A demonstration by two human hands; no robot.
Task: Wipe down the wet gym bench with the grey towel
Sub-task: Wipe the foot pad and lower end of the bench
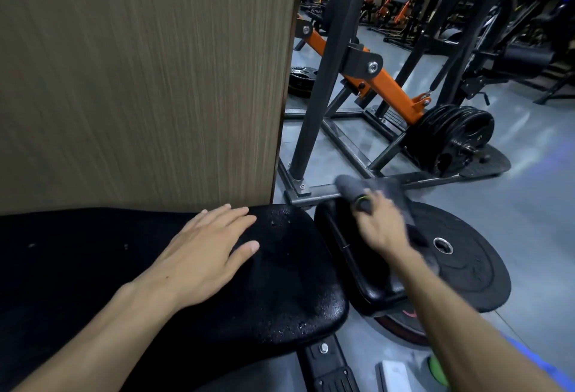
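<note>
Meanwhile, left hand (205, 248) laid flat on the black bench (280, 282), fingers (230, 214) spread and released, gripping nothing, likely to steady the pad beside the water beads near its rounded end. Right hand (381, 226) out past that end, above a weight plate (466, 261) on the floor, fingers clenched on the blurred grey towel (357, 187), apart from the bench. Probably being brought over, wet patch not yet wiped.

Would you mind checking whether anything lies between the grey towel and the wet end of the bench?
Nothing visible does. The right hand holds the towel just off the bench end; the left hand rests flat beside the droplets.
</note>
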